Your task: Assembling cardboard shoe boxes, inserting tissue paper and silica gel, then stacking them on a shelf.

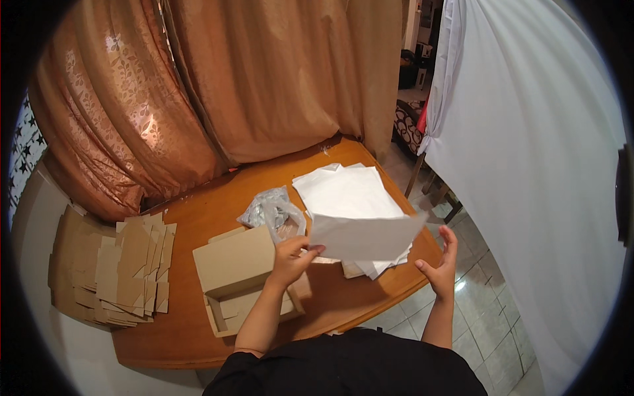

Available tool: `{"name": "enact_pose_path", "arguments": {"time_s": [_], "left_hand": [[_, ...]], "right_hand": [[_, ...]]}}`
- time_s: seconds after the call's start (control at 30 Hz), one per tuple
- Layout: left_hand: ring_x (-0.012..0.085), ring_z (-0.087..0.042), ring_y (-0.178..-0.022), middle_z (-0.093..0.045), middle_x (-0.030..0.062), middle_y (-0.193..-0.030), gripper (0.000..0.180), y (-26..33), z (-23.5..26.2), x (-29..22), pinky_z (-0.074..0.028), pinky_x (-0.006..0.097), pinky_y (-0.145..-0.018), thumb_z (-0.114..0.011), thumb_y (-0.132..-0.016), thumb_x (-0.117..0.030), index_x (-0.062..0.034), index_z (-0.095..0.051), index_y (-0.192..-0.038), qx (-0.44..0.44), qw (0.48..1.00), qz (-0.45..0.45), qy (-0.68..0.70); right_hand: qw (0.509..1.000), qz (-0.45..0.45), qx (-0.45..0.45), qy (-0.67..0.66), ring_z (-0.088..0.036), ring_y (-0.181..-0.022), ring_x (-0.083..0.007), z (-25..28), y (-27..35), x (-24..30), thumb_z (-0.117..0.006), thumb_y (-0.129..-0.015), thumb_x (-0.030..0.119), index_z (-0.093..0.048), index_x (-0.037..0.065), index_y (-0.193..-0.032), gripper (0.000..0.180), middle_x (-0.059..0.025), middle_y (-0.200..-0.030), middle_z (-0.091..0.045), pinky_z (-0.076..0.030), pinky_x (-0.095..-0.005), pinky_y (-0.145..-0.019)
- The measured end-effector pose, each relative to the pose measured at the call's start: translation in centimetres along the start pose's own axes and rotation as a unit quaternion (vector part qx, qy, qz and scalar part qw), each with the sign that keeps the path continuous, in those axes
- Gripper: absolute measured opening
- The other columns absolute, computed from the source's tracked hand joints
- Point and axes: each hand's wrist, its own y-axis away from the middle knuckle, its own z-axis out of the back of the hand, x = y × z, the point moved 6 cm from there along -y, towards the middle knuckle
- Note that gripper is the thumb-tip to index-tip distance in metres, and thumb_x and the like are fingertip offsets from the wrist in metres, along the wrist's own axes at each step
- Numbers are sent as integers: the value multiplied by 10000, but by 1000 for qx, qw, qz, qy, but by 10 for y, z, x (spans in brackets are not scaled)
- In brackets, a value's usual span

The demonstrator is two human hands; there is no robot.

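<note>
My left hand (pixel 292 261) pinches the near left corner of a white paper sheet (pixel 363 239), which is lifted and tilted over a stack of white paper (pixel 343 188). Just off the sheet's right end, my right hand (pixel 441 264) has thumb and fingers apart and holds nothing. Left of the stack, a clear plastic bag (pixel 272 210) holds grey or silvery contents that I cannot make out. An open brown cardboard box (pixel 236 260) stands with its lid raised, partly behind my left forearm.
Flat, unfolded cardboard pieces (pixel 129 270) are piled at the left of the wooden table (pixel 178 350). Brown curtains (pixel 264 79) hang along the far edge. A white cloth (pixel 528 165) hangs on the right, beside the tiled floor (pixel 485 317).
</note>
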Motion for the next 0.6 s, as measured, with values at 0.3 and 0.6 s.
{"name": "enact_pose_path", "arguments": {"time_s": [0.3,0.6], "left_hand": [[84,-567,-757,-636,24,-860,137,89,138,-46,-458,230,-697,-719,-773,-42,4,-637,-872,-268,947,-37,174],[31,-476,-641,-572,-1,-745,196,157,254,-47,-378,172,-571,-696,-824,-123,-17,-533,-798,-386,918,64,65]], "right_hand": [[965,-26,248,-78,-299,-1300,-257,-126,55,-27,-869,-507,252,-227,45,-1401,1120,-129,-1370,-349,-201,-358,-1069],[896,-171,388,-130,-446,-599,-24,-233,127,-8,-673,-833,194,-629,2,-846,197,32,-701,-562,-349,-193,-526]]}}
